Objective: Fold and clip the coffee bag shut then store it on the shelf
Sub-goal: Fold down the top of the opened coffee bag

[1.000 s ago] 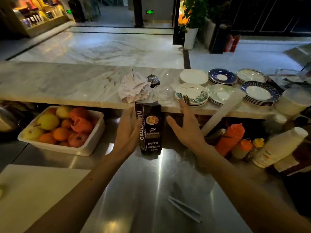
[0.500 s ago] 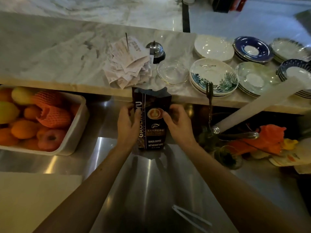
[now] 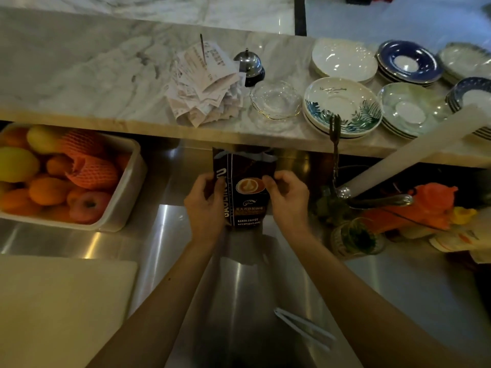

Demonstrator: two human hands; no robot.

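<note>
The coffee bag (image 3: pixel 243 189) stands upright in the middle of the frame on the steel counter (image 3: pixel 398 288), its top open. The left hand (image 3: pixel 206 201) and right hand (image 3: pixel 288 199) pinch its two sides with curled fingers. To fold well, I would flatten the top edge first, then roll down evenly. The clip (image 3: pixel 305 329) lies lower right, near.

A white tub of fruit (image 3: pixel 121 208) sits left on the steel tabletop (image 3: pixel 398 288). On the marble ledge: spiked receipts (image 3: pixel 207 83), a call bell (image 3: pixel 248 66), stacked saucers (image 3: pixel 342 107).
</note>
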